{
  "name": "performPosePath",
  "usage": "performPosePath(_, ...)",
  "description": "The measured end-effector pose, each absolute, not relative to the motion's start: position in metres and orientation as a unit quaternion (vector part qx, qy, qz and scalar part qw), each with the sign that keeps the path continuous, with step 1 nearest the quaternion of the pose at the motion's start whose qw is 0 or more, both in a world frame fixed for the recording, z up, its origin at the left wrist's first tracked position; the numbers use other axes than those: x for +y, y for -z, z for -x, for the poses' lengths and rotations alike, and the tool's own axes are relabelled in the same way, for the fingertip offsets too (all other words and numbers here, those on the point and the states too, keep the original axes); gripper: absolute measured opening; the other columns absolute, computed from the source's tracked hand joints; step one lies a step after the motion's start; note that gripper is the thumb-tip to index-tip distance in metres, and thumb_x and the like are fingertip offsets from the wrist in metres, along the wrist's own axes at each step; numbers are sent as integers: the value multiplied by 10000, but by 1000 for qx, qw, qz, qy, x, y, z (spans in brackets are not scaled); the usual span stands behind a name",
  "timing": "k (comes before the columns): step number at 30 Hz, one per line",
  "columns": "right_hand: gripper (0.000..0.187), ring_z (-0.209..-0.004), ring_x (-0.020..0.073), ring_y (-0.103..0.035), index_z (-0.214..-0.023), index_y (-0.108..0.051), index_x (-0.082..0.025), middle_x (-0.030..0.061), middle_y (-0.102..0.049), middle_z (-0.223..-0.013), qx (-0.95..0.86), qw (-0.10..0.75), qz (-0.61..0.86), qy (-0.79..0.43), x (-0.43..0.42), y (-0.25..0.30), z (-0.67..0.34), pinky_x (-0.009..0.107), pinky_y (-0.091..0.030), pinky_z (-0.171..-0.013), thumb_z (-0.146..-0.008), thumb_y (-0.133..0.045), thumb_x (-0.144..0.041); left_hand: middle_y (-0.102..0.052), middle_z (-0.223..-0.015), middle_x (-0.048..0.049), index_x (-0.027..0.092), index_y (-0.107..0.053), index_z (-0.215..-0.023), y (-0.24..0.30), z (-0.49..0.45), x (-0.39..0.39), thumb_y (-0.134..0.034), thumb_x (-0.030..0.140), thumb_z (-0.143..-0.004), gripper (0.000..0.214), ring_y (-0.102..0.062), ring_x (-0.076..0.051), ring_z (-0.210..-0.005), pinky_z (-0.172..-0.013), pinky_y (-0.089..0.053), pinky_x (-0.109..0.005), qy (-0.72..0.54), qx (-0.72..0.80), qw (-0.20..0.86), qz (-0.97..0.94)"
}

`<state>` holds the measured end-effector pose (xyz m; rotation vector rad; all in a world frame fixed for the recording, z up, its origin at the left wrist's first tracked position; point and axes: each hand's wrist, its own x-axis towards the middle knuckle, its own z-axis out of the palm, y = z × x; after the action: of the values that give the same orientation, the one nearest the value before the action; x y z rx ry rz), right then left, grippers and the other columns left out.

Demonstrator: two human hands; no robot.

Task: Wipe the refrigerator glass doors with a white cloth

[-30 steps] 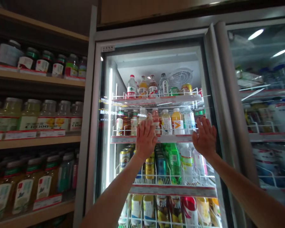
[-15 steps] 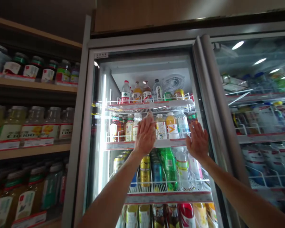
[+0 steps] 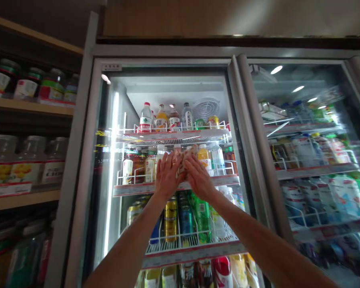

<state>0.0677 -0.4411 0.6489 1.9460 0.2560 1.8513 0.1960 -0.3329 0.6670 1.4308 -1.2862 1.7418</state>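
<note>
Both my hands are raised together in front of the glass door (image 3: pixel 108 120) of a drinks fridge. A crumpled pale cloth (image 3: pixel 193 150) shows between and above my fingers. My left hand (image 3: pixel 167 176) grips the cloth's left side, its fingers pointing up. From the right, my right hand (image 3: pixel 200 178) has its fingers pressed over the cloth. The palms and most of the cloth are hidden. Behind the glass, at the height of my hands, an orange juice bottle (image 3: pixel 204 157) and other bottles stand on a wire-fronted shelf (image 3: pixel 138 189).
The metal door handle (image 3: pixel 246 104) runs down the right edge of this door. A second glass-doored fridge (image 3: pixel 306 172) with drinks stands to the right. On the left, a wooden shelf unit (image 3: pixel 27 105) carries several bottles. Gold cans (image 3: pixel 171 220) and green bottles sit lower inside.
My right hand has moved left from the door's right side and joined my left hand at the cloth. The view has shifted to the right.
</note>
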Motion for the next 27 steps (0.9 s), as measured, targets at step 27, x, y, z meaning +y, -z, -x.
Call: performPosePath(27, 432, -1388, 232, -99, -1331, -406, -263, -14, -281, -1470, 2, 294, -724, -625, -419, -688, -103, 478, -232, -1089, -901, -368, -238, -265, -1466, -125, 190, -254, -1412, -648, -236, -283, -335, 424, -904, 565, -160, -282, -1376, -1082, -148, -527, -675, -358, 333, -553)
